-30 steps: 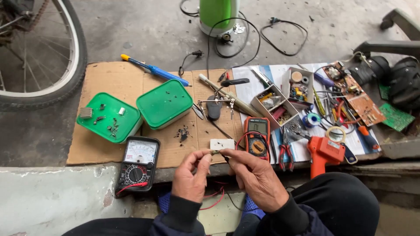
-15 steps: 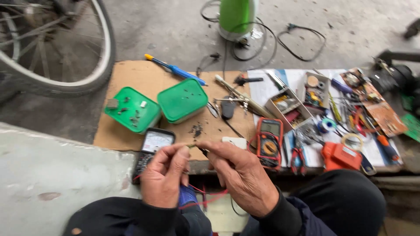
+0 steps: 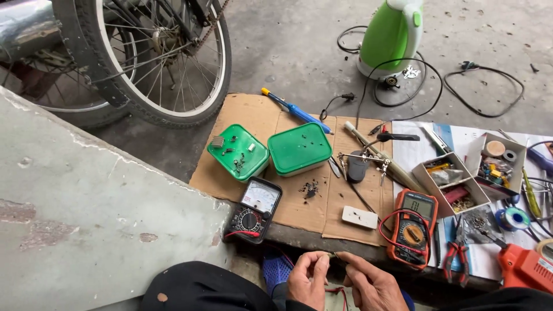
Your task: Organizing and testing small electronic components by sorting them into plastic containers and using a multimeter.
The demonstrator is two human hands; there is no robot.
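A small thin part (image 3: 334, 254) lies crosswise between the two grips, below the white block (image 3: 360, 217); left hand (image 3: 308, 279) pinches one end, right hand (image 3: 371, 285) pinches the other; both equally near.

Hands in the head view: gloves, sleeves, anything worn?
Both bare, no gloves. Left hand and right hand show no rings or watch in view. Dark sleeves cover both arms to the wrists, plain, with no visible markings. Short fingernails as far as the picture shows.
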